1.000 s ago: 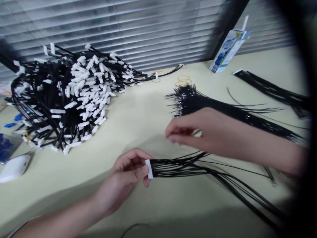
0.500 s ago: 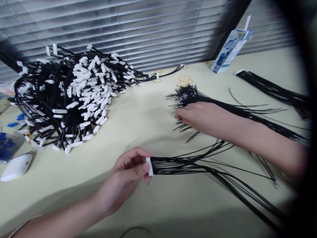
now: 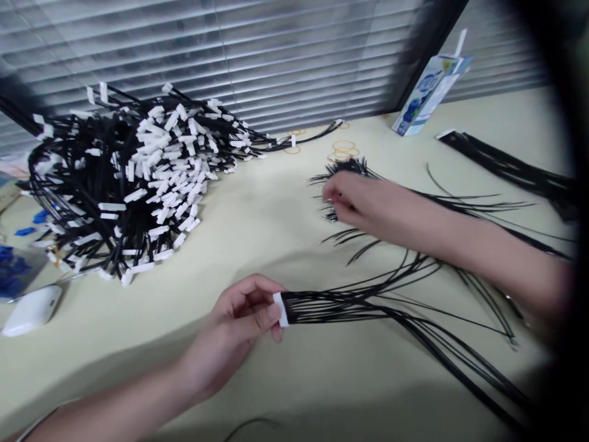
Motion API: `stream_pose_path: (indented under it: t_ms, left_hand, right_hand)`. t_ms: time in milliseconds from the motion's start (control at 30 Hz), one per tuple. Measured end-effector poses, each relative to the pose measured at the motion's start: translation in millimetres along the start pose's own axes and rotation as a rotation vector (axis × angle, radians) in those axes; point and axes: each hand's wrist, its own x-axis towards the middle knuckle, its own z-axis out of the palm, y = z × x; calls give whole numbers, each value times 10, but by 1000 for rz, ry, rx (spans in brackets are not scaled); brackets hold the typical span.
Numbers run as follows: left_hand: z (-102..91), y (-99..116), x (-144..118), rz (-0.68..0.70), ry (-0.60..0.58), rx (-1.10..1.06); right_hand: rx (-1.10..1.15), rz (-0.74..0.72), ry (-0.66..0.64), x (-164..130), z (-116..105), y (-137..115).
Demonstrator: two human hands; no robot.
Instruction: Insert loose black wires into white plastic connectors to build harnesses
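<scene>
Between thumb and fingers, my left hand (image 3: 251, 316) pinches a white connector (image 3: 280, 309) near the front of the table. A row of black wires (image 3: 331, 307) runs out of it to the right, then spreads into separate strands. My right hand (image 3: 352, 196) is over a bundle of loose black wires (image 3: 350, 166) with bare metal ends. Its fingers are curled at those ends, and whether a wire sits between them is hidden by the hand itself.
A large heap of black cables with white connectors (image 3: 170, 159) lies at the left. Near the blinds are rubber bands (image 3: 345, 149) and a drink carton (image 3: 426, 95) with a straw. A white case (image 3: 32, 310) lies at the left edge, another wire harness (image 3: 501, 162) at the right.
My right hand has lifted slightly and its fingers have curled further over the wire ends. My left hand stays almost still with the connector.
</scene>
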Motion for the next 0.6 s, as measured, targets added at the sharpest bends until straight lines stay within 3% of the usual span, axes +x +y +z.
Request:
stream_pose_path:
  t_ms: [100, 167, 233, 333, 467, 600]
  left_hand:
    - [-1, -27, 11, 36, 12, 43]
    - [6, -33, 12, 50, 22, 65]
    - [21, -21, 8, 59, 21, 54]
    - [44, 14, -3, 21, 23, 20]
    - [19, 8, -12, 55, 7, -23]
    - [-36, -44, -15, 77, -3, -44]
  right_hand:
    - [83, 14, 373, -76, -246, -319]
    - [85, -33, 466, -185, -340, -609]
    - [172, -137, 432, -308, -331, -880]
    - [358, -223, 271, -432, -176, -1121]
    - [441, -176, 112, -428, 17, -1119]
    - [417, -80, 154, -379, 59, -1031]
